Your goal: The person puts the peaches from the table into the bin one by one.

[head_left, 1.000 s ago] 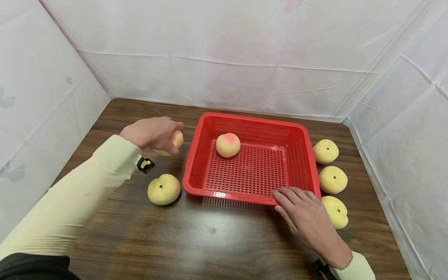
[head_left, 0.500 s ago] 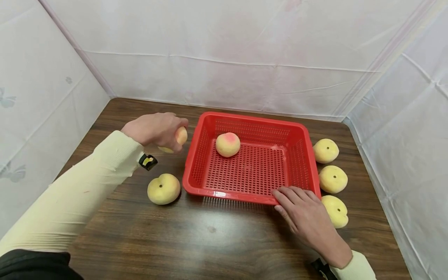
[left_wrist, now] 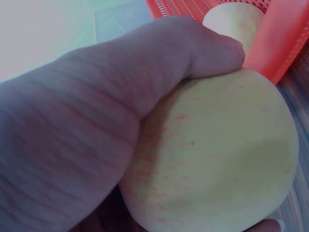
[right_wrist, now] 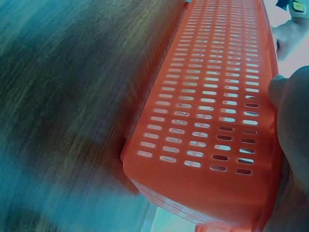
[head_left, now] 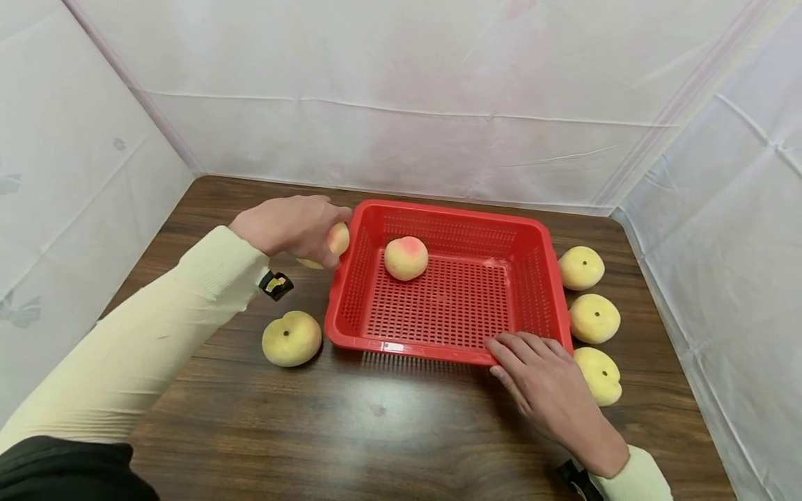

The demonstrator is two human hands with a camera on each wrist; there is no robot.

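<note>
My left hand [head_left: 291, 224] grips a pale yellow peach [head_left: 339, 239] with a pink blush, at the left rim of a red plastic basket [head_left: 451, 210]. In the left wrist view, the thumb [left_wrist: 217, 50] lies over the top of this peach, and most of the other fingers are hidden behind it. One pink-topped peach [head_left: 406, 259] sits inside the basket toward its back left. My right hand [head_left: 551, 390] holds the basket's front right corner, fingers over the rim and thumb at its outer edge. The right wrist view shows the slotted basket wall [right_wrist: 203, 106] beside that hand.
A yellow peach [head_left: 291, 339] stands on the wooden table [head_left: 351, 438] by the basket's front left corner. Along the right side are three more peaches in a row, including the middle peach [head_left: 594, 319]. White sheeting [head_left: 401, 139] encloses the back and sides.
My left hand has moved right and slightly back with the peach, from beside the basket up to its left rim. The right hand and basket have stayed in place.
</note>
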